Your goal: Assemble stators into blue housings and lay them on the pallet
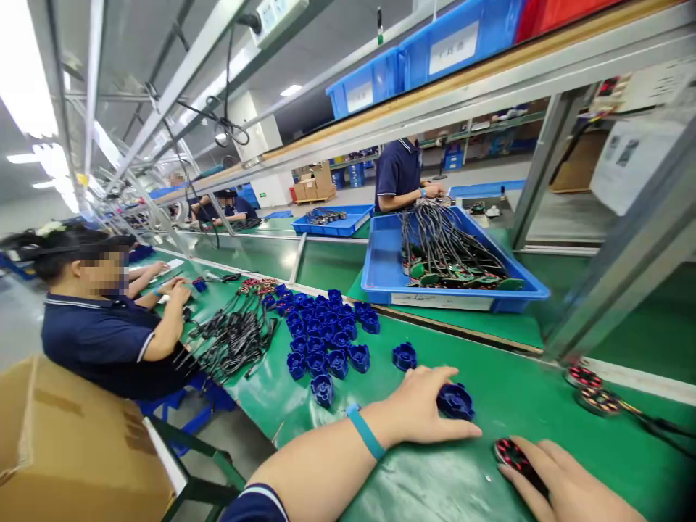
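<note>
My left hand [416, 406], with a teal band at its wrist, is low over the green bench. Its thumb and fingers are spread on either side of a dark blue plastic housing [457, 402]; I cannot tell if they touch it. My right hand [565, 478], at the lower right, grips a round motor stator [510, 454] with red coils and a black rim. Another blue housing [404, 356] lies just beyond my left hand. Many more blue housings [326, 330] stand in a cluster to the left.
Two stators with cables [598, 399] lie at the right. A blue tray [375, 279] of wired circuit boards stands behind the bench edge. Black cables [239, 341] are heaped at the left, near a seated co-worker [98, 326]. A metal post [625, 275] rises at the right.
</note>
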Demonstrator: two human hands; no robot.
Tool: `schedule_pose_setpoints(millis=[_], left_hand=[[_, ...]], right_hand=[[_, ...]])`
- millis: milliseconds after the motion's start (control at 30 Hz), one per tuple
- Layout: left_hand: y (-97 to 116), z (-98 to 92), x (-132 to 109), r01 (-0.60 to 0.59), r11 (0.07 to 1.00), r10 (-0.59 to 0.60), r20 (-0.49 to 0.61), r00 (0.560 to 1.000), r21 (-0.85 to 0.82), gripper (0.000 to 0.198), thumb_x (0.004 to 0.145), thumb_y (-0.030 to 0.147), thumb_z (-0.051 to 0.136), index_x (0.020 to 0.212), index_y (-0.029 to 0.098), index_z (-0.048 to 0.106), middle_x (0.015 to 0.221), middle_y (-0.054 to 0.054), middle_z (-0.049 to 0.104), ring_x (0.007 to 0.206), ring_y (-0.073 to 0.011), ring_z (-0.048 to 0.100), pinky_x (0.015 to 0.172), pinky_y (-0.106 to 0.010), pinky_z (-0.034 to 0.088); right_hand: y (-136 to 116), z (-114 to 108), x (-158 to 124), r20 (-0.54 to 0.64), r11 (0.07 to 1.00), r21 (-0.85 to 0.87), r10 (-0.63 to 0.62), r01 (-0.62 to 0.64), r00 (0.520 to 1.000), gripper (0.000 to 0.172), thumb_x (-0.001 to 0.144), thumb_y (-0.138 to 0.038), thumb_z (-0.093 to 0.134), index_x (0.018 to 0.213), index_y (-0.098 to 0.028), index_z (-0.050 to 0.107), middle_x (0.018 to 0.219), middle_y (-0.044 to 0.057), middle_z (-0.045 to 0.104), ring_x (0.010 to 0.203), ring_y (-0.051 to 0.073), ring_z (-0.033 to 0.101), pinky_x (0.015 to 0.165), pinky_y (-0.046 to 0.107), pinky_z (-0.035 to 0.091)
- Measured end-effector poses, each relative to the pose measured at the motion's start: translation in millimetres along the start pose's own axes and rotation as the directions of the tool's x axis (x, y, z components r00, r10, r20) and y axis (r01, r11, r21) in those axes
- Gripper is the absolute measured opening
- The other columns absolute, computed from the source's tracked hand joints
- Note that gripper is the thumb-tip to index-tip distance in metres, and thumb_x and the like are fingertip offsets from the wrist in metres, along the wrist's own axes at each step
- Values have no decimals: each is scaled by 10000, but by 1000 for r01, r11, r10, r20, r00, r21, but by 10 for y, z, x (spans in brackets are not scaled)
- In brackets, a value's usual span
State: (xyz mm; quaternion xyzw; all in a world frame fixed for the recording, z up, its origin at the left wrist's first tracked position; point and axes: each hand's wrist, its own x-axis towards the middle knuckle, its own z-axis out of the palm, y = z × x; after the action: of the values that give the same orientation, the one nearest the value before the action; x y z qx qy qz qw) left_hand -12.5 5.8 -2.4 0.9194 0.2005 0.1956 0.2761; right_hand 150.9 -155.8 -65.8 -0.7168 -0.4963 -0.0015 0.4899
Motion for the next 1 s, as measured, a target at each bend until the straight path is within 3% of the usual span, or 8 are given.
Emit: schedule_pose_setpoints(millis=[67, 167, 300, 433, 567, 667, 767, 1000], left_hand=[[110, -52, -13, 18, 998, -14, -52, 999, 60, 849, 600, 552, 903, 1310, 207, 590, 1178, -144, 694, 1095, -298, 630, 972, -406, 559], [202, -73, -9, -40, 999, 39, -53, 998, -16, 510, 793, 390, 806, 1232, 201, 629, 1160, -107, 681, 1121, -278, 599, 1032, -446, 505], [71, 8, 56, -77, 994, 73, -51, 996, -80, 534, 838, 352, 742, 1323, 210, 569, 1191, -110, 649, 1141, -295, 573, 1022, -521, 481], [-24, 82, 69, -71, 997, 70, -84, 994, -4, 441, 823, 362, 753, 1200, 193, 600, 1140, -96, 685, 1084, -279, 612, 968, -483, 516], [-7, 96, 34, -76, 997, 73, -94, 993, -33, 532, 852, 280, 707, 1342, 196, 518, 1287, -117, 657, 1188, -270, 620, 1041, -478, 510], [75, 99, -7, -86, 995, 82, -71, 994, -54, 589, 848, 253, 706, 1384, 198, 470, 1324, -121, 638, 1214, -267, 620, 1053, -471, 515], [198, 80, -52, -162, 983, 159, -37, 987, -86, 470, 862, 225, 676, 1304, 217, 520, 1242, -96, 664, 1173, -250, 632, 1026, -447, 537], [300, 42, -90, -241, 964, 242, -8, 970, -114, 438, 863, 157, 633, 1281, 225, 524, 1240, -91, 650, 1173, -233, 616, 1038, -434, 533]], right_hand=[[-88, -125, 1, 186, 988, -155, 3, 26, 982, 276, 699, -544, 698, 912, -372, 730, 855, 153, 679, 666, 274, 666, 660, 477, 472], [-412, -308, 88, 346, 957, -288, 75, 29, 935, 257, 825, -390, 652, 1048, -272, 700, 951, 122, 683, 839, 294, 672, 777, 464, 535], [-676, -385, 244, 442, 940, -342, 176, -16, 879, 260, 924, -301, 632, 1150, -173, 654, 1052, 113, 639, 977, 259, 645, 882, 394, 538], [-709, -439, 254, 432, 937, -343, 215, -61, 876, 266, 904, -279, 683, 1145, -172, 650, 1046, 93, 633, 957, 231, 645, 871, 356, 534], [-710, -484, 246, 345, 973, -213, 155, -83, 926, 226, 894, -286, 704, 1092, -190, 657, 1028, 76, 644, 922, 216, 637, 851, 352, 534], [-752, -497, 242, 209, 993, -64, 109, -97, 972, 260, 892, -369, 718, 1083, -202, 660, 1010, 61, 652, 763, 168, 607, 772, 330, 544], [-812, -486, 224, 154, 996, 17, 85, -89, 984, 284, 900, -409, 705, 1105, -215, 670, 993, 51, 645, 598, 114, 522, 669, 300, 538], [-867, -408, 190, 138, 997, -67, 41, -32, 990, 278, 888, -367, 720, 1118, -212, 708, 981, 57, 616, 787, 172, 620, 760, 312, 553]])
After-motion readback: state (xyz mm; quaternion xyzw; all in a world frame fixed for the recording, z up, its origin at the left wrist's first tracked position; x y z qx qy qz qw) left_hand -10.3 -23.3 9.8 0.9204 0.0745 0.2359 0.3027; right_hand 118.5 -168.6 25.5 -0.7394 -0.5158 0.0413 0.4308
